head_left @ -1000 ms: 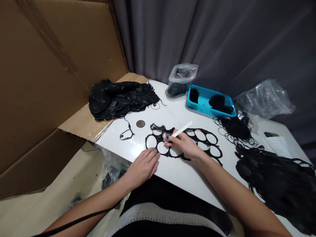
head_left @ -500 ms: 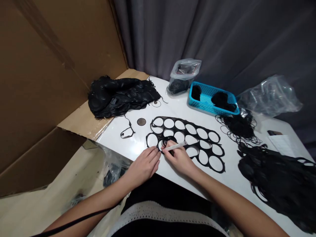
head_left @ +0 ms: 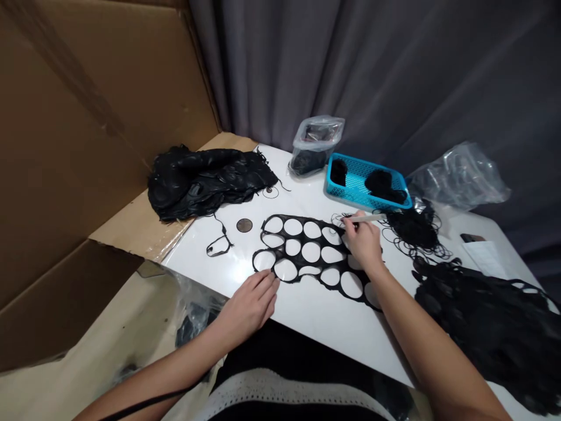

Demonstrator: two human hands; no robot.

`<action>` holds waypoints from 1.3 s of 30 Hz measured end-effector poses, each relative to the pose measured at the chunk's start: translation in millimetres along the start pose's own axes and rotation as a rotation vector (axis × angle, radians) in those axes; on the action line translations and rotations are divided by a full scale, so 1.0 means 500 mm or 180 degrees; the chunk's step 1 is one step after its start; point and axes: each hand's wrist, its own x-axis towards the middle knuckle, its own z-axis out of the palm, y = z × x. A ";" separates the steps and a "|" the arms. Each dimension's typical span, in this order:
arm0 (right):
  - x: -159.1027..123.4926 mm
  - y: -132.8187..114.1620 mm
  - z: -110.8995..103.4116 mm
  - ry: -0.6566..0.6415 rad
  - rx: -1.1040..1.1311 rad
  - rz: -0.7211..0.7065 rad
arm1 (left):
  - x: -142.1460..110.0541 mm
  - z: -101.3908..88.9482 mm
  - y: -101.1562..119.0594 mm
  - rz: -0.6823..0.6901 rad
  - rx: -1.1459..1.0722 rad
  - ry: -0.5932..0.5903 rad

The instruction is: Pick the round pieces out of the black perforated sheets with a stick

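A black rubber sheet point(head_left: 302, 237) with rows of large round holes lies flat on the white table point(head_left: 245, 202). At its near left edge rests my left hand point(head_left: 252, 301), fingers lying together with the tips touching the rim of a hole. My right hand point(head_left: 364, 240) is closed around a slim white pen-like tool point(head_left: 370, 218), whose exact kind I cannot make out. It is above the sheet's far right part and hides some holes. Thin black rings point(head_left: 336, 220) show beside its fingertips; whether the hand touches them is unclear.
Behind stands a blue basket point(head_left: 368, 200) with black bundles, beside a clear bag point(head_left: 316, 143). More thin rings point(head_left: 414, 231) lie on the right, near a heap of black sheets point(head_left: 486, 327). Another black pile point(head_left: 210, 181) is at left, by a cardboard wall point(head_left: 100, 117).
My right hand has moved right and away from me with the white tool, from beside my left hand. The dark rings that were by its fingers have left that spot. My left hand stays at the sheet's edge.
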 end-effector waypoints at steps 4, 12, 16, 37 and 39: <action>-0.006 0.035 -0.039 -0.0264 0.1570 0.1193 | 0.031 -0.025 -0.010 -0.0045 -0.0197 -0.0159; -0.039 0.020 -0.062 -0.0682 0.3385 0.2172 | 0.106 0.005 -0.050 0.0102 -0.0309 -0.0286; -0.039 -0.007 -0.049 -0.1033 0.3726 0.2198 | 0.102 0.018 -0.056 -0.0132 -0.0096 -0.0271; -0.113 -0.120 0.096 -0.1982 0.0715 -0.1107 | 0.088 0.024 -0.044 -0.0240 0.0018 -0.0291; -0.121 -0.123 0.098 -0.1977 0.0551 -0.1609 | 0.088 0.024 -0.045 -0.0234 0.0025 -0.0273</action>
